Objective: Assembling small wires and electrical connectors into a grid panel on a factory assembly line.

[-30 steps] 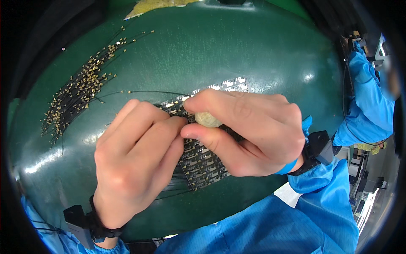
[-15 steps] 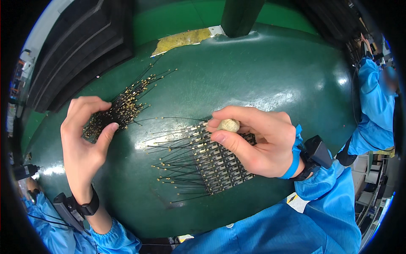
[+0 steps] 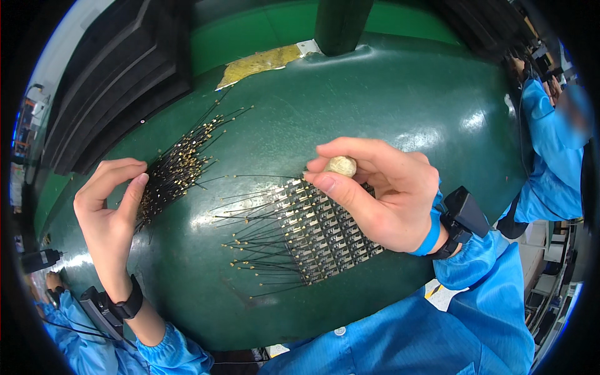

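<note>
Holding thumb and forefinger almost together, my left hand [image 3: 103, 215] sits at the left border of a heap of black cables [image 3: 178, 165] with small gold-coloured ends; its grip is narrow, and from my end I cannot tell whether a cable lies between the tips. The heap spreads over the far left part of the green desk [image 3: 187, 300].

Well to the right of it, my right hand [image 3: 394, 197] has its grip around a pale rounded knob [image 3: 342, 166], forefinger on the far side and thumb on the near side; what lies below the knob is hidden by the fingers. I have this hand over the far part of a panel of small circuit boards [image 3: 325, 234], set in rows on the desk and partly covered by the thumb and palm. From the panel's left side a fan of thin cables runs out leftward, gold tips over the desk.

A blue band [image 3: 430, 236] circles my right wrist. At the far left I see stepped black trays [image 3: 122, 87], at the far edge a yellow patch [image 3: 259, 64] beside a black post [image 3: 340, 25], and on the far right a co-worker's blue sleeve [image 3: 542, 159]
</note>
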{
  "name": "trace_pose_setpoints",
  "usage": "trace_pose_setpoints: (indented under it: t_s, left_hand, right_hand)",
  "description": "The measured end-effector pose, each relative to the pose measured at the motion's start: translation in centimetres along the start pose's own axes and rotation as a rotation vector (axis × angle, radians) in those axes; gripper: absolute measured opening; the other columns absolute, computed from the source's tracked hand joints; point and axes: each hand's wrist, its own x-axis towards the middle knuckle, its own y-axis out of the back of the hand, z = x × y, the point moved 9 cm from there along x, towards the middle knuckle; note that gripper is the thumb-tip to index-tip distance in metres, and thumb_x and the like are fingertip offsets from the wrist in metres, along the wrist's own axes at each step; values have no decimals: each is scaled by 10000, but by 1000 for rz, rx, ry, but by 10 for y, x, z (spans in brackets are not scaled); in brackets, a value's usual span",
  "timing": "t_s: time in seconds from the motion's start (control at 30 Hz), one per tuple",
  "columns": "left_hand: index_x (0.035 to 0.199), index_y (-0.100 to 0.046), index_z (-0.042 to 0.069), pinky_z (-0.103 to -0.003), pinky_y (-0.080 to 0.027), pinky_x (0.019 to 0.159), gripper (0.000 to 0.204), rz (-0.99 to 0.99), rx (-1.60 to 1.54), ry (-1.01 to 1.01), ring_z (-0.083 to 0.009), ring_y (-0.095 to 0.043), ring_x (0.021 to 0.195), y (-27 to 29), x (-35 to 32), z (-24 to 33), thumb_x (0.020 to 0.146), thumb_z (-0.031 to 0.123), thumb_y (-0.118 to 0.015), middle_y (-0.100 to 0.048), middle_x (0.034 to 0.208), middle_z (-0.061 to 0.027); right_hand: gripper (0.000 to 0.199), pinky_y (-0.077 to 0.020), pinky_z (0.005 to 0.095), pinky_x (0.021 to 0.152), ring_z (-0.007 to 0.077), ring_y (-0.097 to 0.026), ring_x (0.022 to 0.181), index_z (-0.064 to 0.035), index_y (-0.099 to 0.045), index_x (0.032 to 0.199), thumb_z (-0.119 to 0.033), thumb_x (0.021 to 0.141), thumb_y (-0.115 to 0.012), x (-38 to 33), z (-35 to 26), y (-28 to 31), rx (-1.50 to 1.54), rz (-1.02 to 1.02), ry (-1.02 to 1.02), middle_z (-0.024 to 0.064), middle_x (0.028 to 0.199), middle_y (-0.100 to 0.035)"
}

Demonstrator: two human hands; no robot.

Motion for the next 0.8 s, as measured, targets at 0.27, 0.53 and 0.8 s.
trace_pose_setpoints:
  t_s: [0.27,0.53,0.8]
  left_hand:
    - [1001,-756,-63,-275,-523,859,74,65,-77,57,-156,-681,893,9,-3,-17,936,-51,-788,-757,998,-95]
    - [1150,-747,-78,-280,-607,787,199,-111,-803,217,-173,-749,847,-59,-23,51,953,-101,-757,-770,1009,-135]
    - [1108,-760,-84,-302,-631,884,218,-250,-1003,312,-173,-772,952,-106,-38,83,904,-129,-822,-796,1038,-136]
  right_hand:
    - [261,-677,298,779,203,-834,895,35,-763,1169,-46,937,-854,-3,4,2,7,8,-7,159,977,-828]
    - [416,-615,352,631,253,-753,717,10,-776,1193,22,786,-861,-5,-39,-11,-275,-130,421,161,909,-760]
    - [507,-584,364,587,258,-685,699,42,-738,1197,2,694,-792,-21,-48,-22,-286,-252,545,135,943,-648]
